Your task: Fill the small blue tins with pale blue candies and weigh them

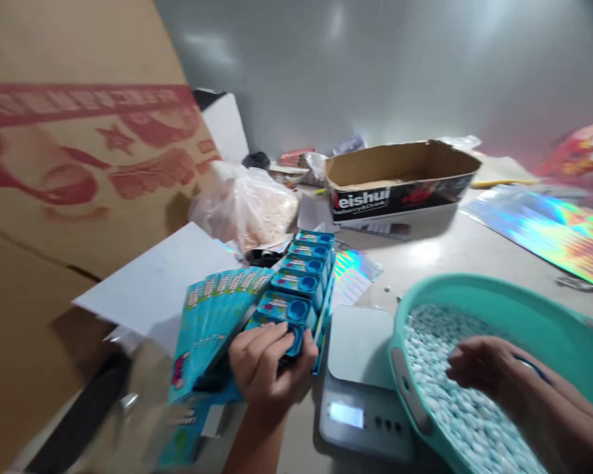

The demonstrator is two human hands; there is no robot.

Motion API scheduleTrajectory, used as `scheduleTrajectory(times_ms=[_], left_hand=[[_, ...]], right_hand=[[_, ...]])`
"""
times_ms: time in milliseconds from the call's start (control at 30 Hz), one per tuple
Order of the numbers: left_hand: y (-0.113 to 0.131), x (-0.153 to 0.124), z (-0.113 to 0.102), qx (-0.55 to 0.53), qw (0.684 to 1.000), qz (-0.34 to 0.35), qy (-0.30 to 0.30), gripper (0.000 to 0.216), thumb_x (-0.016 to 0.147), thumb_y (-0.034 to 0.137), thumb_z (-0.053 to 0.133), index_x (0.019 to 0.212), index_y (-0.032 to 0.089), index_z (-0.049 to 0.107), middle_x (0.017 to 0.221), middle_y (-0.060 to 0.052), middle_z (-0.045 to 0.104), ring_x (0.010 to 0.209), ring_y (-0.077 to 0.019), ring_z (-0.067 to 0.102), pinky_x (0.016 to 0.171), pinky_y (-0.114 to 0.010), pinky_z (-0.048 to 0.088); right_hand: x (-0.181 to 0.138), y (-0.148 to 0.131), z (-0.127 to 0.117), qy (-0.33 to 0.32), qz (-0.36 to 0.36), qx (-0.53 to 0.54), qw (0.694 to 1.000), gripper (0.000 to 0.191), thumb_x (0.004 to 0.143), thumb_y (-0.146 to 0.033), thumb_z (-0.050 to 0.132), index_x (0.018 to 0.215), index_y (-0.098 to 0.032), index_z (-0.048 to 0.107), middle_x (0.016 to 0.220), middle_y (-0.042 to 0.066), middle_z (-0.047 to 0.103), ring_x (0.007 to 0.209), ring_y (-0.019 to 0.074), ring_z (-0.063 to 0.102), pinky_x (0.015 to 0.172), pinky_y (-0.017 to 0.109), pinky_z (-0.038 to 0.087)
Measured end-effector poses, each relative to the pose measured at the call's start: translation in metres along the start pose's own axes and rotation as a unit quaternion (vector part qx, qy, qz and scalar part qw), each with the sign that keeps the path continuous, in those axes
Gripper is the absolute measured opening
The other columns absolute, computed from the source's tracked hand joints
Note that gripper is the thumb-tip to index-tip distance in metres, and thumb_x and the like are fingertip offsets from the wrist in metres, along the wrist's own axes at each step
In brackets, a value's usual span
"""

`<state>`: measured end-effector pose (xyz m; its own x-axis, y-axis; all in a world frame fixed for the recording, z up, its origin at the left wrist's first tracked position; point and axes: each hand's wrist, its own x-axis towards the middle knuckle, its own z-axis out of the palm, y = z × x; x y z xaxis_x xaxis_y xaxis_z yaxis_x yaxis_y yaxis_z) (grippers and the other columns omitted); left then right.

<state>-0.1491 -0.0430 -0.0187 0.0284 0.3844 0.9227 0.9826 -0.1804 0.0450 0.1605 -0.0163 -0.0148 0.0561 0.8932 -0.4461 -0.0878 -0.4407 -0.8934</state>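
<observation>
My left hand curls its fingers over the nearest blue container in a row of several small blue containers with round blue caps. Beside them lies a fan of blue printed cards. My right hand, a little blurred, is over a turquoise basin of pale blue pellets. Its fingers are bent and pressed together; whatever they may hold is hidden. Between the hands stands a digital scale with a lit display, and nothing lies on its plate.
A large cardboard box rises at left. White sheets and a clear plastic bag with pale contents lie behind the cards. An open carton stands at the back. A shiny rainbow sheet lies at right.
</observation>
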Motion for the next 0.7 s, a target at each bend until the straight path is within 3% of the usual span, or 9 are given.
scheduleTrajectory(times_ms=[133, 267, 367, 400, 467, 567, 633, 700], left_hand=[[-0.007, -0.004, 0.006, -0.008, 0.999, 0.016, 0.029, 0.029, 0.064, 0.01, 0.082, 0.078, 0.019, 0.058, 0.082, -0.005, 0.064, 0.078, -0.0202, 0.062, 0.077, -0.038, 0.052], [-0.011, -0.005, 0.008, 0.001, 0.999, 0.027, 0.021, 0.031, 0.065, 0.016, 0.083, 0.079, 0.019, 0.056, 0.083, -0.004, 0.064, 0.079, -0.0191, 0.062, 0.081, -0.037, 0.051], [-0.006, -0.006, 0.009, 0.008, 1.0, 0.004, -0.002, 0.046, 0.063, 0.022, 0.087, 0.098, 0.017, 0.058, 0.095, -0.009, 0.063, 0.094, -0.0247, 0.062, 0.097, -0.046, 0.048], [-0.003, -0.007, 0.009, 0.005, 1.0, -0.018, -0.006, 0.061, 0.062, 0.026, 0.089, 0.112, 0.014, 0.056, 0.107, -0.013, 0.061, 0.106, -0.0287, 0.059, 0.103, -0.051, 0.045], [0.005, -0.012, 0.011, -0.007, 0.996, -0.087, -0.019, 0.099, 0.06, 0.033, 0.09, 0.141, 0.011, 0.038, 0.135, -0.023, 0.045, 0.131, -0.0363, 0.045, 0.112, -0.057, 0.037], [0.016, -0.021, 0.013, -0.042, 0.967, -0.241, -0.068, 0.127, 0.061, 0.037, 0.089, 0.156, 0.017, 0.007, 0.155, -0.023, 0.02, 0.147, -0.0372, 0.025, 0.122, -0.057, 0.023], [0.021, -0.025, 0.012, -0.079, 0.937, -0.326, -0.096, 0.13, 0.062, 0.034, 0.088, 0.157, 0.024, 0.0, 0.156, -0.018, 0.025, 0.149, -0.0337, 0.025, 0.124, -0.053, 0.017], [0.023, -0.027, 0.011, -0.115, 0.921, -0.356, -0.106, 0.129, 0.064, 0.031, 0.087, 0.157, 0.028, -0.002, 0.152, -0.015, 0.037, 0.148, -0.0314, 0.029, 0.125, -0.052, 0.012]], right_hand=[[-0.008, -0.016, 0.014, -0.037, -0.046, -0.073, 0.996, 0.056, 0.074, -0.075, 0.065, 0.091, -0.022, 0.072, 0.098, 0.013, 0.073, 0.094, 0.0325, 0.068, 0.085, 0.045, 0.057], [-0.012, -0.023, 0.015, -0.051, -0.117, -0.173, 0.977, 0.056, 0.082, -0.075, 0.056, 0.094, -0.022, 0.07, 0.098, 0.011, 0.072, 0.097, 0.0305, 0.066, 0.09, 0.045, 0.052], [-0.015, -0.023, 0.012, -0.038, -0.169, -0.224, 0.959, 0.051, 0.086, -0.071, 0.052, 0.096, -0.025, 0.068, 0.099, 0.008, 0.07, 0.101, 0.0294, 0.064, 0.092, 0.044, 0.049], [-0.016, -0.022, 0.011, -0.038, -0.186, -0.233, 0.954, 0.049, 0.087, -0.07, 0.051, 0.096, -0.025, 0.067, 0.1, 0.008, 0.07, 0.101, 0.0289, 0.064, 0.091, 0.043, 0.049], [-0.018, -0.021, 0.01, -0.042, -0.216, -0.239, 0.946, 0.045, 0.089, -0.067, 0.051, 0.096, -0.026, 0.066, 0.101, 0.007, 0.069, 0.102, 0.0274, 0.063, 0.089, 0.041, 0.05], [-0.019, -0.021, 0.01, -0.052, -0.25, -0.233, 0.939, 0.038, 0.093, -0.061, 0.05, 0.097, -0.026, 0.066, 0.102, 0.005, 0.068, 0.102, 0.0245, 0.063, 0.087, 0.036, 0.051], [-0.019, -0.021, 0.011, -0.058, -0.273, -0.227, 0.933, 0.035, 0.095, -0.057, 0.05, 0.097, -0.027, 0.065, 0.102, 0.005, 0.068, 0.101, 0.0229, 0.063, 0.086, 0.034, 0.051], [-0.019, -0.021, 0.011, -0.065, -0.302, -0.219, 0.925, 0.031, 0.097, -0.053, 0.049, 0.095, -0.026, 0.065, 0.103, 0.004, 0.068, 0.102, 0.0217, 0.063, 0.087, 0.033, 0.051]])
